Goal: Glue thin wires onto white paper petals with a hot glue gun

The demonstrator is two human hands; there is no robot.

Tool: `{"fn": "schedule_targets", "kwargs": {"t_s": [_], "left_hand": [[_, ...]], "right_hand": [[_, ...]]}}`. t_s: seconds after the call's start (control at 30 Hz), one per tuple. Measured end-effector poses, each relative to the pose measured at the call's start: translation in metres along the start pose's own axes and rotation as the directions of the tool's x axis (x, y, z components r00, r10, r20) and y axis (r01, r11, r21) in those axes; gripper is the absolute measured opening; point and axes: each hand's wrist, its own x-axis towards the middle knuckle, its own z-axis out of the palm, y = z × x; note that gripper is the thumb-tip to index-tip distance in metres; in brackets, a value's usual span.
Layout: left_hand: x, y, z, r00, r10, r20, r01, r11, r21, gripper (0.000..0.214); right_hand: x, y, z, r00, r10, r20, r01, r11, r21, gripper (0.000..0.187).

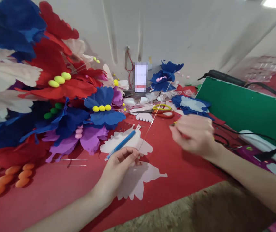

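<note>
Left hand (pixel 121 162) pinches thin wire (pixel 152 122) slanting up over white cutouts (pixel 150 172), presumably to steady it; right hand (pixel 193 134), apart from the wire, fingers curled round a small object (pixel 173 125) too blurred to identify.

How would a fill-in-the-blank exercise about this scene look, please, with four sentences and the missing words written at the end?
1. The blue pen-like tool lies across a ____ cutout.
2. The thin wire slants upward from the fingertips of the person's ____ hand.
3. On the blue butterfly shape nearest that tool, the yellow beads in the row number ____.
4. The large board standing at the right is ____.

Missing words: white; left; three; green.
</note>
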Motion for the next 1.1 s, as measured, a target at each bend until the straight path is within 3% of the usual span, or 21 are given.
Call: {"fn": "schedule_targets", "kwargs": {"t_s": [0.03,0.1,0.23,0.4,0.67,0.9,1.1], "left_hand": [[0.0,0.0,0.0,1.0,0.01,-0.008,-0.01,1.0,-0.002,0.017],[-0.002,0.0,0.0,0.999,0.027,-0.022,-0.027,1.0,-0.005,0.015],[-0.002,0.002,0.0,0.998,0.052,-0.044,-0.052,0.999,-0.008,0.014],[-0.001,0.001,0.0,0.997,0.059,-0.045,-0.06,0.998,-0.009,0.017],[-0.003,0.002,0.0,1.0,0.026,-0.018,-0.026,0.999,-0.034,0.017],[0.0,-0.001,-0.001,1.0,0.027,-0.007,-0.027,0.999,-0.043,0.018],[0.001,-0.003,-0.002,1.0,0.005,-0.014,-0.006,0.998,-0.059,0.02]], "right_hand": [[0.009,0.015,0.011,0.975,0.163,0.152,-0.157,0.986,-0.048,0.032],[0.028,0.045,0.035,0.94,0.221,0.261,-0.21,0.975,-0.072,0.014],[0.059,0.091,0.072,0.859,0.191,0.475,-0.182,0.981,-0.064,0.027],[0.076,0.113,0.096,0.755,0.145,0.639,-0.147,0.988,-0.05,0.026],[0.079,0.115,0.108,0.735,0.146,0.663,-0.144,0.988,-0.058,0.029],[0.096,0.126,0.096,0.781,0.242,0.576,-0.206,0.97,-0.129,0.028],[0.103,0.135,0.104,0.811,0.301,0.502,-0.224,0.952,-0.21,0.03]]}}
